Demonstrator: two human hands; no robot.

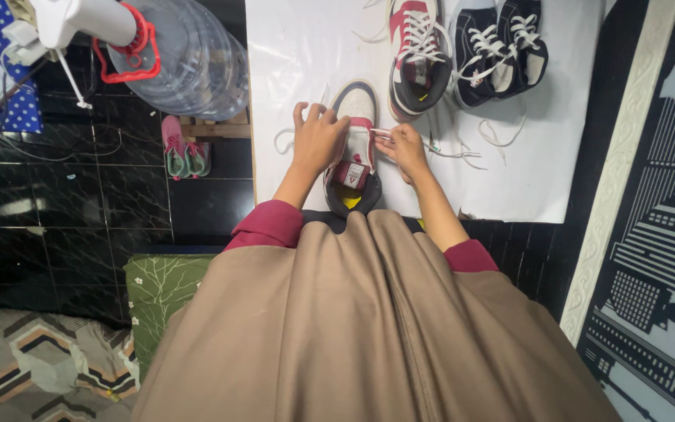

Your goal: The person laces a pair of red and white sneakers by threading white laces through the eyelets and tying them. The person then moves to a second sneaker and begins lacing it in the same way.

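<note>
A person's left hand [318, 141] grips a red-and-white sneaker [353, 148] on a white table [291, 55] while the right hand [404, 148] pinches its white lace [384, 134].

The floor [80, 203] is laid with glossy black tiles that catch pale reflections. A white sheet covers the worktop [298, 47] at the top middle. To its left stands a large clear water bottle [197, 55] with a red handle, and a small pair of pink and green children's shoes [185, 152] lies on the tiles just below it. A green leaf-patterned cushion [158, 289] and a grey geometric mat [33, 367] sit at lower left. On the right runs a black-and-white cityscape wall panel [658, 258].
</note>
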